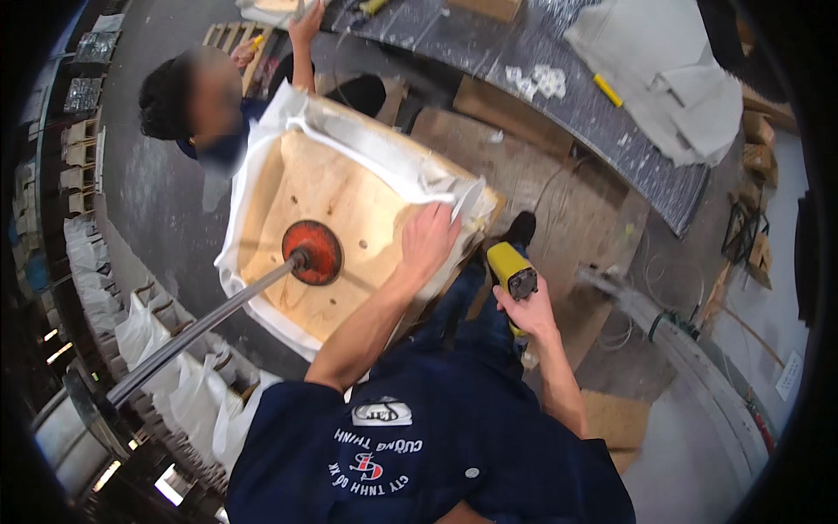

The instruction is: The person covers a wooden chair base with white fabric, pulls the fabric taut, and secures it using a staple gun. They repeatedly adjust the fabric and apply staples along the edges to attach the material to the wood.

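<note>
A pale plywood seat shell (332,201) lies in front of me with white fabric (249,210) wrapped over its rim. My left hand (428,237) is closed on the fabric edge at the shell's near right side, fingertips at the rim. In my right hand (531,307) is a yellow staple gun (509,266), held just right of the shell and apart from it. A red round pad (312,252) on a metal rod (205,334) presses against the inside of the shell. The shell's underside is hidden.
A person (196,109) works beyond the shell at the left. A foil-covered table (489,48) at the back carries a grey-white cloth (650,79) and a yellow marker-like stick (607,90). White-wrapped pieces (196,384) line the left. A metal beam (690,349) stands at right.
</note>
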Demonstrator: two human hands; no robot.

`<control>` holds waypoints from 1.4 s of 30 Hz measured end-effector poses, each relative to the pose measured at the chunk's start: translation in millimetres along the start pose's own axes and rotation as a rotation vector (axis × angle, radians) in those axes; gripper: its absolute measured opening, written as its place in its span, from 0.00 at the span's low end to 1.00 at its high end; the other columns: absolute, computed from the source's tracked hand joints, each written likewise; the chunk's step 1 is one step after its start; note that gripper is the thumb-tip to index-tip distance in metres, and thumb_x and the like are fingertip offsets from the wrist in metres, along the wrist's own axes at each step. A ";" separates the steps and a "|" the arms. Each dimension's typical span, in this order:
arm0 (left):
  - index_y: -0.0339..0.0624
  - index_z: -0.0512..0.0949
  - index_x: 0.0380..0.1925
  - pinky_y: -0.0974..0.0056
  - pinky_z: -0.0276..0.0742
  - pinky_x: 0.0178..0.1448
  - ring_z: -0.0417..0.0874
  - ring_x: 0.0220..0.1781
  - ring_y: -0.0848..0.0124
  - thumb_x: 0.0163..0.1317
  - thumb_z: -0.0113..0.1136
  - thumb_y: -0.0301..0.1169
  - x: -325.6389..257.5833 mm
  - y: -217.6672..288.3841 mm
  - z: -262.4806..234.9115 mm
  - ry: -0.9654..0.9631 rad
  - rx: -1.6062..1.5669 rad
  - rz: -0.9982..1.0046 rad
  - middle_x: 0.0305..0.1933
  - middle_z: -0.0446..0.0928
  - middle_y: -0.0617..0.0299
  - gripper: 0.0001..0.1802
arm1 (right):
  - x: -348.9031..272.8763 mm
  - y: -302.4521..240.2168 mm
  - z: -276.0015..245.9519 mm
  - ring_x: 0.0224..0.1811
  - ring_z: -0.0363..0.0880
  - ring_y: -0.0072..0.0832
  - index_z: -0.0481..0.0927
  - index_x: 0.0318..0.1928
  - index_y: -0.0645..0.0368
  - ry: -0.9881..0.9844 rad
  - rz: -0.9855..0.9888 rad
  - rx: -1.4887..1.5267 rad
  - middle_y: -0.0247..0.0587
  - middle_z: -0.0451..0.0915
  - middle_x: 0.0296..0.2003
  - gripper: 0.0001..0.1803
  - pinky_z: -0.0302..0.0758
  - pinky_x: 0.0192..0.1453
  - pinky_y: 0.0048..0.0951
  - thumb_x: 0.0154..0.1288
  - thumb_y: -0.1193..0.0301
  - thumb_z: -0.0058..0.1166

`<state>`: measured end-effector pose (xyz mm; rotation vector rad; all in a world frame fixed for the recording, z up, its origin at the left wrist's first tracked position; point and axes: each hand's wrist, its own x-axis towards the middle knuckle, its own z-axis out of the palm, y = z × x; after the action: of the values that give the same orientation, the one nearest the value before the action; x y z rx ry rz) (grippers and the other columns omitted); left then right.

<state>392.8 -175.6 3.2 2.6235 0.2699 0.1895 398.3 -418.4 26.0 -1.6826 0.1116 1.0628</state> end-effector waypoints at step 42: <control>0.51 0.72 0.18 0.62 0.68 0.40 0.74 0.31 0.68 0.55 0.71 0.43 55.6 -117.7 -4.0 0.070 0.007 0.254 0.23 0.69 0.68 0.18 | 59.0 -112.9 84.0 0.46 0.84 0.28 0.70 0.67 0.65 -0.008 0.170 -0.163 0.44 0.85 0.48 0.35 0.80 0.56 0.31 0.55 0.81 0.58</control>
<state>427.7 -60.2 -45.9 2.6554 -0.0404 0.3670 446.8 -279.6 66.9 -1.8402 0.1697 1.2332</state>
